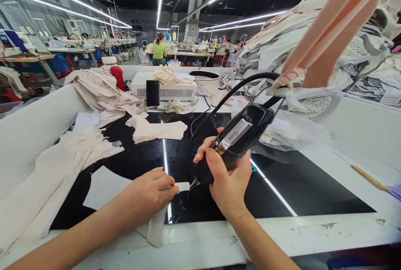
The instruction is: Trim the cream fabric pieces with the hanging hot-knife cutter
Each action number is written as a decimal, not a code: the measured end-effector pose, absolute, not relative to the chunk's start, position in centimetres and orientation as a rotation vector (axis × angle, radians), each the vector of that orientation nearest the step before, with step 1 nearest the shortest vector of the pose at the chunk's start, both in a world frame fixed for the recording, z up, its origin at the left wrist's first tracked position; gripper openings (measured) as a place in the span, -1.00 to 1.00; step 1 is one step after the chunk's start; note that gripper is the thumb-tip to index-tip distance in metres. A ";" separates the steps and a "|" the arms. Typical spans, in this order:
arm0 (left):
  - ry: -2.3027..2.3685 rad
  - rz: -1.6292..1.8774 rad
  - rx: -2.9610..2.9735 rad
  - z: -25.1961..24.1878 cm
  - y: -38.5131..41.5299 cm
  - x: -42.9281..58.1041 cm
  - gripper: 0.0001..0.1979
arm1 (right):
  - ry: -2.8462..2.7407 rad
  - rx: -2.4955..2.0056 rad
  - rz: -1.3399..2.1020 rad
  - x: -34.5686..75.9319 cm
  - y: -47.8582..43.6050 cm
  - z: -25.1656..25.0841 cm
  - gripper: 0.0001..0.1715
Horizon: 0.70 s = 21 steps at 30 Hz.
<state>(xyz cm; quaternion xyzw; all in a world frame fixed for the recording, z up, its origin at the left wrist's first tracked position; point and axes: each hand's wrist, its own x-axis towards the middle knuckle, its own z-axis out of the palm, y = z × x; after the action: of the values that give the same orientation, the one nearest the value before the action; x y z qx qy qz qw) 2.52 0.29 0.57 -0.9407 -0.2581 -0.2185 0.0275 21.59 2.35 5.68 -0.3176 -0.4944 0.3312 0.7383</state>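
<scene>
My right hand is wrapped around a black corded hand tool, its tip pointing down at the end of a white fabric strip. My left hand lies on that strip with fingers curled, pressing it onto the glossy black work surface. The strip runs under my left hand and hangs over the white front edge. The tool's black cable loops up and back toward the rear of the table.
Piles of cream fabric pieces lie left and centre-back. A white box unit with a dark phone leaning on it stands behind. Heaps of grey-white fabric fill the right. A person in green sits far back.
</scene>
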 end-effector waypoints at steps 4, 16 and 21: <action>-0.842 -0.635 -2.905 0.1 -0.1 1.9 -0.74 | -1.091 -0.688 0.730 21.6 2.3 5.7 -0.64; -0.869 -0.784 -2.867 -0.9 -0.3 2.2 -0.77 | -1.058 -0.686 0.757 21.4 2.7 6.2 -0.58; -0.847 -0.825 -2.841 -0.7 -0.4 2.5 -0.80 | -1.067 -0.612 0.815 20.3 3.4 6.3 -0.60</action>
<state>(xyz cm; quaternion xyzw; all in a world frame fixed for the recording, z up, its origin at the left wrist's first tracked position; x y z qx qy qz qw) 2.48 -0.38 -0.69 -0.9228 -0.2751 -0.2679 0.0320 20.33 3.36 6.28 -0.2791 -0.4866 0.3713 0.7399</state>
